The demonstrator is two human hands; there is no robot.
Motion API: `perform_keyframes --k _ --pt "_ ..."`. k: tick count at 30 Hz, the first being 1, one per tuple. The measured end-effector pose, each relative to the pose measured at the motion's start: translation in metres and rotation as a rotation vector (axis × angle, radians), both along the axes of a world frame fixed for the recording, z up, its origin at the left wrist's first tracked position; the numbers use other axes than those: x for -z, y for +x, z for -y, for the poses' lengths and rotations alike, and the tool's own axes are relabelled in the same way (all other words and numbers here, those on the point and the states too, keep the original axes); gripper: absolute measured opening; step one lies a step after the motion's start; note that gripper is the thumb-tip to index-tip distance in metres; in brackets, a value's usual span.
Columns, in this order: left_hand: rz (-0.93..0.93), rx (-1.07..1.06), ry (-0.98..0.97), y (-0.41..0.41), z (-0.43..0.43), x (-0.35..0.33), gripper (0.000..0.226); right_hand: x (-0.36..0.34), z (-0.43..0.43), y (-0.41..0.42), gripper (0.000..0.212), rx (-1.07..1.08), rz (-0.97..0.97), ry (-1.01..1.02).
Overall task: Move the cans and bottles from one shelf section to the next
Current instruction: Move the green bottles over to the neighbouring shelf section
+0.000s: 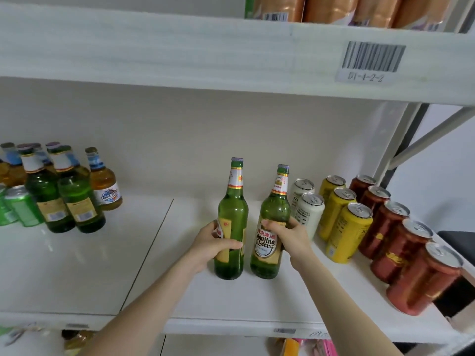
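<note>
- Nearest, left hand, over the right shelf section: fingers wrapped round the label of one green glass bottle, thumb across its front.
- Right hand beside it: fingers curled round one Yanjing Beer bottle, also green, just right of the first.
- Both held bottles upright, close but apart, bases down at the board; standing or just lifted, cannot tell.
- To their right, in rows running back: two white cans, three yellow cans, five red cans.
- On the left shelf section, well apart from the hands: two front green bottles, at least two amber bottles, two green cans at the frame edge.
- More bottle caps behind those, count unclear.
- One barcode label on the shelf edge above.
</note>
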State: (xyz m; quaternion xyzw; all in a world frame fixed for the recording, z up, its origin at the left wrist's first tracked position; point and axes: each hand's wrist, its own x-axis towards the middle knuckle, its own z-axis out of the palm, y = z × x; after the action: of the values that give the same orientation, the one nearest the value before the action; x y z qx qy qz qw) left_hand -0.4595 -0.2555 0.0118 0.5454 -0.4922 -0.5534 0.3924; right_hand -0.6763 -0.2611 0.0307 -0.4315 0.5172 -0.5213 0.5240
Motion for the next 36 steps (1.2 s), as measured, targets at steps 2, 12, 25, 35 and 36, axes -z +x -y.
perform_keyframes --k 2,12,25,35,36 --pt "0.002 -0.005 -0.013 0.002 0.016 0.003 0.078 0.003 0.018 0.001 0.031 -0.004 -0.002 -0.007" --pt "-0.015 -0.075 -0.08 0.012 0.082 0.014 0.081 0.015 0.09 0.011 0.038 0.029 -0.005 -0.085" --pt "0.045 -0.074 -0.125 0.023 0.119 0.025 0.079 0.022 0.137 0.011 0.048 0.096 0.001 -0.152" --pt "0.038 -0.026 -0.167 0.032 0.113 0.034 0.078 0.029 0.139 0.012 0.051 0.007 -0.073 -0.18" --pt "0.031 -0.024 -0.17 0.032 0.113 0.035 0.078 0.03 0.139 0.011 0.051 0.003 -0.074 -0.177"
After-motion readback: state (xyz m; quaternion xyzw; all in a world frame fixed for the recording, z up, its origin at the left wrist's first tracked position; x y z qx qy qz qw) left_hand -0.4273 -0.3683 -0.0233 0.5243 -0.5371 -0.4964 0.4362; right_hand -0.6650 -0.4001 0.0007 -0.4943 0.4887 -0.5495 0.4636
